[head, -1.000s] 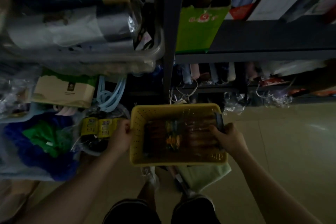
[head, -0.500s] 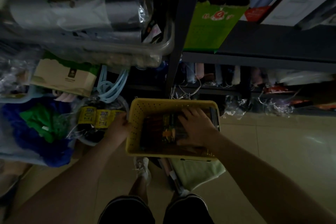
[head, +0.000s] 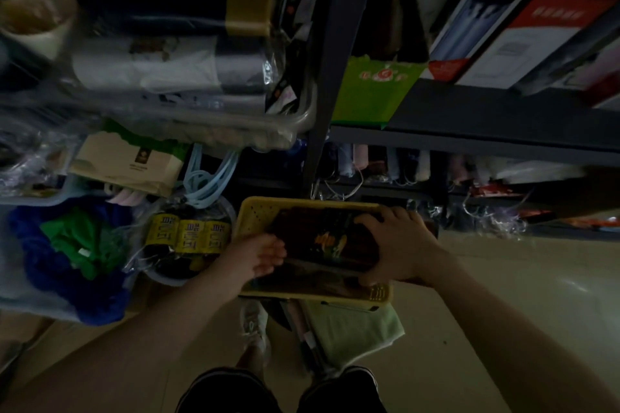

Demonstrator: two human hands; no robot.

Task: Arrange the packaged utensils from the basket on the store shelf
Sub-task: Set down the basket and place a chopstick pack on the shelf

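Now both hands grip one dark utensil pack (head: pixel 327 241) inside the yellow basket (head: pixel 255 216): left hand (head: pixel 260 253) at its left end, right hand (head: pixel 399 245) clasping its right. Next, I'd lift it to the shelf (head: pixel 486 141) beyond.

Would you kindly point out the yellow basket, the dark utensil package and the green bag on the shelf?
yellow basket (head: pixel 258 215): head view, bare far-left rim corner.
dark utensil package (head: pixel 322 241): head view, its printed middle.
green bag (head: pixel 372 94): head view, middle of its front.

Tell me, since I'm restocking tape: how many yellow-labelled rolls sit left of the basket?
3, side by side: left roll, middle roll, right roll, in wrap beside the yellow basket. More may be hidden behind.
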